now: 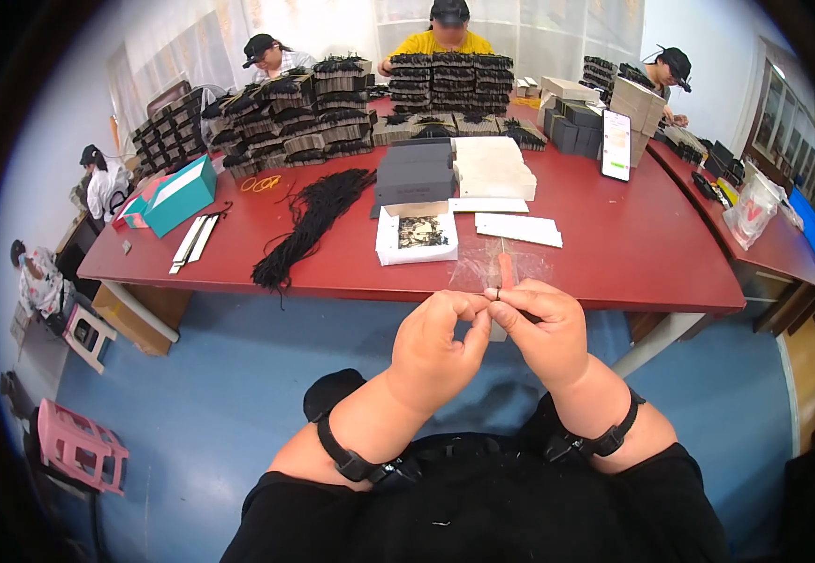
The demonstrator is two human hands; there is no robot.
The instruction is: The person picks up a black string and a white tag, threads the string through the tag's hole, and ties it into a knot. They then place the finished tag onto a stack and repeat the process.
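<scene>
My left hand (440, 342) and my right hand (550, 328) meet in front of the table's near edge, fingertips pinched together. Between them is a short bit of thin black cord (495, 295), mostly covered by the fingers. A small pale piece (498, 331) shows just below the fingertips; whether it hangs from the cord I cannot tell. Just beyond my right fingers lies an awl with an orange handle (507, 269), on clear plastic film (468, 269). A white open box (388, 246) with small dark and shiny pieces stands left of it.
On the red table (614, 253) lie a bundle of black cords (309, 225), dark grey card stacks (414, 174), cream card stacks (494, 169), loose white cards (520, 230) and a teal box (177, 197). A phone (616, 145) stands upright. Stacked corded tags (285, 117) and several people are beyond.
</scene>
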